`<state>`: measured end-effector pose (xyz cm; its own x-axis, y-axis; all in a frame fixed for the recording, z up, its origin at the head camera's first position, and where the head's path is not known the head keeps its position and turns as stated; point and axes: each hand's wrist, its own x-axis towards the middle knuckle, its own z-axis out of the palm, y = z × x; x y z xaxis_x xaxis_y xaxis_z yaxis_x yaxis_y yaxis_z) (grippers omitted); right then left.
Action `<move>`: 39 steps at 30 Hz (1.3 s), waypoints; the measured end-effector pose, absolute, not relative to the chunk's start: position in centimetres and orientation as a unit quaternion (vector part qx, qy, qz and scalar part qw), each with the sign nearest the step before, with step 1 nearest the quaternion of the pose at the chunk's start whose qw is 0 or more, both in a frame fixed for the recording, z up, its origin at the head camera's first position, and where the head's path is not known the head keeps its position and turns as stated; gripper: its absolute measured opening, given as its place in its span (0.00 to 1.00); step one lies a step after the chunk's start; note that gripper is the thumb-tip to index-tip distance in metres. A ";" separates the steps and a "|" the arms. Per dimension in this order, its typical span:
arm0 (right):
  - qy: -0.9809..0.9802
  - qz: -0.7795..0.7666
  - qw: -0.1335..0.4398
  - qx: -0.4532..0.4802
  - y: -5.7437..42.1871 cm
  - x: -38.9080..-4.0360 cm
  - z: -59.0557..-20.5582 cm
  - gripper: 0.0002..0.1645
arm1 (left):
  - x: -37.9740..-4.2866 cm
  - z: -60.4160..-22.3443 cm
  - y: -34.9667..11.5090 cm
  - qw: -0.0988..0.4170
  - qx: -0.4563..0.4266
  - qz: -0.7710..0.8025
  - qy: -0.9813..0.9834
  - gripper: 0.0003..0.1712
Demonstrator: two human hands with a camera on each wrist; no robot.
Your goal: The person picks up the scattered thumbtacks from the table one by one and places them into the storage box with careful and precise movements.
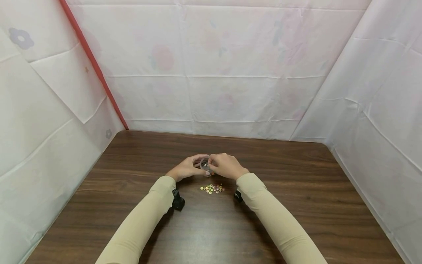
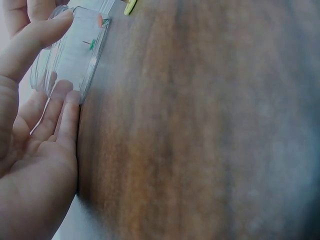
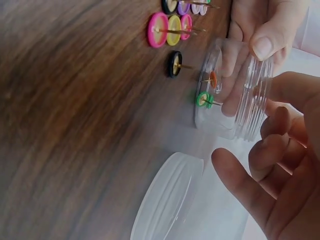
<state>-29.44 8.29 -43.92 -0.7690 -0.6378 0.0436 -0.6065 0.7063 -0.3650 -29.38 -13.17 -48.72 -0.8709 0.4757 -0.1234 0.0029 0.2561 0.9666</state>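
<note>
My left hand (image 1: 186, 168) holds a clear screw-top jar (image 3: 227, 95), its thumb on the threaded rim and its fingers against the far side. The jar stands tilted toward my right hand in the head view. Inside lie an orange thumbtack (image 3: 213, 79) and green thumbtacks (image 3: 202, 99). At the jar's mouth is my right hand (image 1: 228, 166), index finger over the rim, thumb spread apart from the bent fingers, nothing showing between them. Loose thumbtacks (image 1: 211, 189) with round coloured heads lie on the near side of the jar; a black thumbtack (image 3: 175, 64) is closest to it.
A translucent round lid (image 3: 167, 200) rests on the table beside the jar in the right wrist view. The brown wooden table (image 1: 132, 154) is bounded by white printed sheets (image 1: 230, 73) at the back and sides. Both wrists carry black cameras (image 1: 178, 201).
</note>
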 end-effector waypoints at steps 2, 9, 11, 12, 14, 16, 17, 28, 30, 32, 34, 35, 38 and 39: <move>0.921 -0.194 0.049 -0.335 8.3 -29.4 -44.0 0.07 | -29.4 -48.7 -13.1 0.202 0.152 0.589 0.767 0.46; 0.912 -0.230 0.060 -0.334 8.7 -28.5 -43.2 0.08 | -29.5 -48.6 -13.0 0.202 0.145 0.588 0.770 0.45; 0.911 -0.230 0.057 -0.337 8.8 -28.2 -42.9 0.08 | -29.5 -48.6 -13.1 0.203 0.146 0.588 0.769 0.45; 0.910 -0.231 0.055 -0.340 8.9 -28.1 -42.8 0.08 | -29.5 -48.6 -13.1 0.204 0.145 0.589 0.768 0.45; 0.909 -0.231 0.048 -0.344 9.2 -27.8 -42.5 0.06 | -29.4 -48.5 -13.1 0.204 0.146 0.591 0.767 0.45; 0.908 -0.229 0.042 -0.347 9.5 -27.7 -42.4 0.05 | -29.3 -48.5 -13.1 0.204 0.147 0.593 0.765 0.46; 0.909 -0.227 0.039 -0.348 9.7 -27.6 -42.4 0.04 | -29.3 -48.4 -13.1 0.204 0.146 0.594 0.764 0.46; 0.898 -0.212 0.030 -0.384 11.5 -26.9 -43.6 0.03 | -29.2 -48.4 -12.9 0.198 0.147 0.595 0.765 0.46; 0.897 -0.210 0.032 -0.388 11.7 -26.8 -43.8 0.04 | -29.2 -48.4 -13.0 0.195 0.146 0.594 0.767 0.45; 0.897 -0.208 0.040 -0.388 12.0 -26.6 -44.0 0.04 | -29.2 -48.4 -13.0 0.194 0.146 0.592 0.769 0.46; 0.899 -0.205 0.052 -0.384 12.2 -26.5 -44.1 0.05 | -29.2 -48.4 -13.0 0.192 0.146 0.589 0.771 0.46; 0.899 -0.204 0.058 -0.382 12.4 -26.3 -44.2 0.05 | -29.2 -48.4 -13.0 0.193 0.144 0.589 0.771 0.46; 0.899 -0.205 0.071 -0.381 12.7 -25.9 -44.3 0.05 | -29.3 -48.4 -13.0 0.194 0.143 0.589 0.772 0.46; 0.899 -0.205 0.074 -0.380 12.8 -25.7 -44.3 0.05 | -29.3 -48.4 -13.0 0.194 0.145 0.589 0.771 0.46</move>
